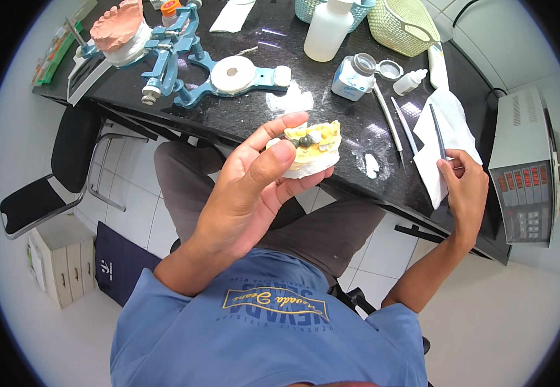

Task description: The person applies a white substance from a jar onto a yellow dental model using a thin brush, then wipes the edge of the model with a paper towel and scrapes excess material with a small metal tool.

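My left hand (244, 193) holds a dental cast (322, 153) in front of me, off the table's near edge. Its teeth are yellow, its base is white plaster, and dark metal crowns (304, 141) with a whitish one sit among the teeth. Thumb and fingers grip it from both sides. Over at the right, my right hand (466, 187) pinches a slim dark-handled tool (437, 126), whose far end rests over a crumpled white tissue (455, 116); its tip kind is unclear. Left of the tissue lie two slender tools (390, 124). A white paste blob (371, 166) sits on the black tabletop.
An open glass jar (352, 80), its lid (390, 69), a dropper bottle (410, 82) and a squeeze bottle (327, 32) stand farther back. A blue articulator (193, 80) and pink cast (117, 29) occupy the left. A panelled machine (525, 174) stands right; green baskets (404, 26) behind.
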Tool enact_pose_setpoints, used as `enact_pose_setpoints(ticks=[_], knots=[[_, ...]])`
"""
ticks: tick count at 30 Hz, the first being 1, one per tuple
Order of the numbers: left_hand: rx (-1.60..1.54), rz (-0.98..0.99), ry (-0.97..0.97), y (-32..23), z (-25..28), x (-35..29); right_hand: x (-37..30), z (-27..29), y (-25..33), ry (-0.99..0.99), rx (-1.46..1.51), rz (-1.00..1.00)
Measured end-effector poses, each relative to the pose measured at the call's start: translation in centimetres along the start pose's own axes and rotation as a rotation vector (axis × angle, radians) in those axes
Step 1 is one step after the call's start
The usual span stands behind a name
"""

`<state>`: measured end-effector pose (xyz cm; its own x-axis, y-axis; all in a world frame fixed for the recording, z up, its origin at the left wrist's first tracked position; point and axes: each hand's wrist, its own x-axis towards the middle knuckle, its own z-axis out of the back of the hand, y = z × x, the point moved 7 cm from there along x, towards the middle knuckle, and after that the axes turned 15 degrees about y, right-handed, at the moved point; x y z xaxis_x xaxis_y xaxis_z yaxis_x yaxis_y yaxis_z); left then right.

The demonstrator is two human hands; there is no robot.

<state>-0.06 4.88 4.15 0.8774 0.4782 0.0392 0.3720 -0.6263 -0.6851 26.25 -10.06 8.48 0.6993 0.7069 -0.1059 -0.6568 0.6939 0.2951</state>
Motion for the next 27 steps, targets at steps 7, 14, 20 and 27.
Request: enact_pose_setpoints(ticks=[7, 14, 20, 27], knots=[[-0.002, -0.002, -0.007, 0.1, -0.5, 0.1, 0.1, 0.2, -0.4, -0.059, -0.037, -0.002], [0.077, -0.002, -0.078, 0.3, 0.1, -0.4, -0.4, 0.7, 2.9, -0.094, 0.369, 0.237], [0.012, -0.036, -0.071, 0.3, 0.2, -0.2, 0.5, -1.4, 7.1, -0.041, 0.150, 0.420], [-0.056, -0.031, -0.064, -0.3, 0.5, -0.8, 0.6, -2.9, 9.3, -0.054, -0.029, 0.410]])
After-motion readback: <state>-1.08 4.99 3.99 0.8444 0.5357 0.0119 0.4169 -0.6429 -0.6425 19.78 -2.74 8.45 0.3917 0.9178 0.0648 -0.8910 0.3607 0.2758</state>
